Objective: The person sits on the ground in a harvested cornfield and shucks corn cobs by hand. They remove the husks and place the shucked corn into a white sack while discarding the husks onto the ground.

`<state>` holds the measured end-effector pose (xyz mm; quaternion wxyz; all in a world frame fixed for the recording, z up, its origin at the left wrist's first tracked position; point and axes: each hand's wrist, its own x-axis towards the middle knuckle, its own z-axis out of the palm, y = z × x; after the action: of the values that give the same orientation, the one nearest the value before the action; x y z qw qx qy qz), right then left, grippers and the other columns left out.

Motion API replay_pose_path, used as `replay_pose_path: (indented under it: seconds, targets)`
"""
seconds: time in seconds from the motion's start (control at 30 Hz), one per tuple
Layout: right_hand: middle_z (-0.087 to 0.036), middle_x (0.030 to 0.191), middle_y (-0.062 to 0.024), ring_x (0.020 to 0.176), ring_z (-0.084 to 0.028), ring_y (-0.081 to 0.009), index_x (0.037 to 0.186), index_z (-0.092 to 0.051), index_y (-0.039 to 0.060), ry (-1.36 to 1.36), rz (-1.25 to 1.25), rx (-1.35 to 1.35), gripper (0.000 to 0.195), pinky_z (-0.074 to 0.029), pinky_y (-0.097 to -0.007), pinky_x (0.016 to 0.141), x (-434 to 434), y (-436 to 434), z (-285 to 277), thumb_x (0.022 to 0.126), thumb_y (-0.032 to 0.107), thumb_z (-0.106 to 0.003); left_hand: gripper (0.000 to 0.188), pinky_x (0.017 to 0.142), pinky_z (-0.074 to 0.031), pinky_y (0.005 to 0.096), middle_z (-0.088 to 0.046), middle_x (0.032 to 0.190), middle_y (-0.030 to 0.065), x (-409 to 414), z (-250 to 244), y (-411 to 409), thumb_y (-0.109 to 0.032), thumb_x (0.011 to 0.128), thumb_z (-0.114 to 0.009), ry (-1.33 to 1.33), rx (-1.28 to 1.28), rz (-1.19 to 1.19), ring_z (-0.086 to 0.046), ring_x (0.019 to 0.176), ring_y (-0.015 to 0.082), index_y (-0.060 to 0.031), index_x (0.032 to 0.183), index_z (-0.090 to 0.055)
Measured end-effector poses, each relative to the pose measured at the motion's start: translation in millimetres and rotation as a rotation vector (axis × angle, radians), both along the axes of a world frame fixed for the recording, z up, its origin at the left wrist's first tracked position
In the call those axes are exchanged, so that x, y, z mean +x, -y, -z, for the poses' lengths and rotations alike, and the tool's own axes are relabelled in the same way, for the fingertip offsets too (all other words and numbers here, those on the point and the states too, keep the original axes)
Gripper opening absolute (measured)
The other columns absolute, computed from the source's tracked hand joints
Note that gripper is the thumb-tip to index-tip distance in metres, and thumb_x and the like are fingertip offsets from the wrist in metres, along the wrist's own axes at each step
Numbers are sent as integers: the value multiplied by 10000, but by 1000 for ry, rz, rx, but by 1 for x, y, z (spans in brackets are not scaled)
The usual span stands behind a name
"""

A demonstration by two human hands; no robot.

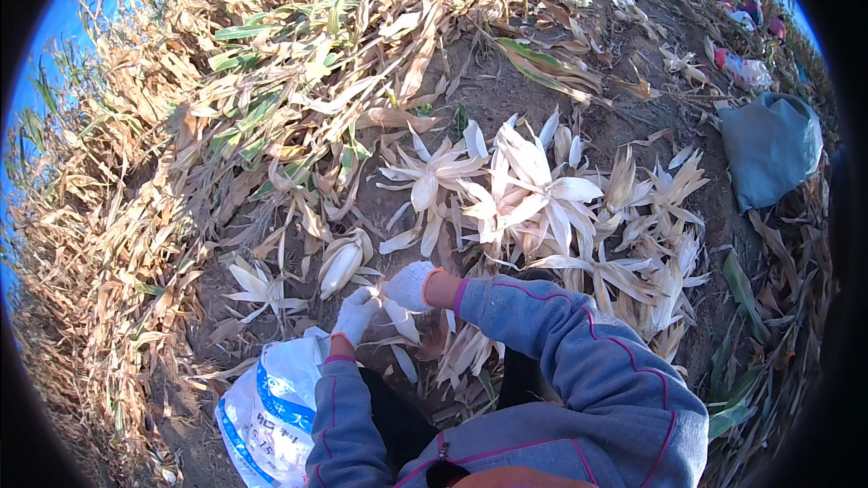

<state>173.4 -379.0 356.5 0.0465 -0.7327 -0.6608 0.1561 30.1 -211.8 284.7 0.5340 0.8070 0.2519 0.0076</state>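
My left hand [357, 314] and my right hand [408, 287], both in white knitted work gloves, meet low in the middle of the view. Their fingers pinch a pale piece of corn husk [401, 318] that hangs between and below them. Whether a cob is inside the grip is hidden by the gloves. Just beyond my left hand lies an ear of corn in dry husk [341, 268]. Opened, empty-looking husks [254, 288] spread to its left. A larger heap of pale husks [536, 193] lies ahead and to the right.
A white and blue woven sack [268, 413] with writing stands beside my left forearm. Cut corn stalks [291, 81] lie ahead and left. A grey-green sack [772, 149] rests at the right; another printed sack [742, 71] lies beyond it. Bare soil [495, 81] shows between.
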Motion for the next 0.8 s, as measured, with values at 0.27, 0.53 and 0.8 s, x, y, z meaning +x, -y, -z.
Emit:
replay_pose_path:
  seconds: [0.27,0.53,0.8]
  targets:
    - [-694,994,-174,905,-675,-395,1162,-613,105,-15,21,-90,321,-529,-503,734,5,-4,2,981,283,-416,282,662,-473,286,-671,829,27,6,-9,7,-156,861,-622,-53,142,-39,-572,729,106,-24,1104,-672]
    - [-689,1018,-181,952,-674,-364,1072,-631,54,24,37,-122,274,-534,-478,786,14,5,-16,879,227,-543,398,880,-496,382,-669,1088,205,16,63,11,-213,841,-641,-120,216,-206,-648,1004,328,25,1161,-632]
    - [-693,919,-158,868,-692,-346,1026,-609,52,72,97,-14,214,-546,-464,698,12,6,-6,856,172,-559,438,866,-512,442,-662,1084,265,6,153,15,-251,812,-609,-380,137,-332,-650,1039,375,33,1145,-628]
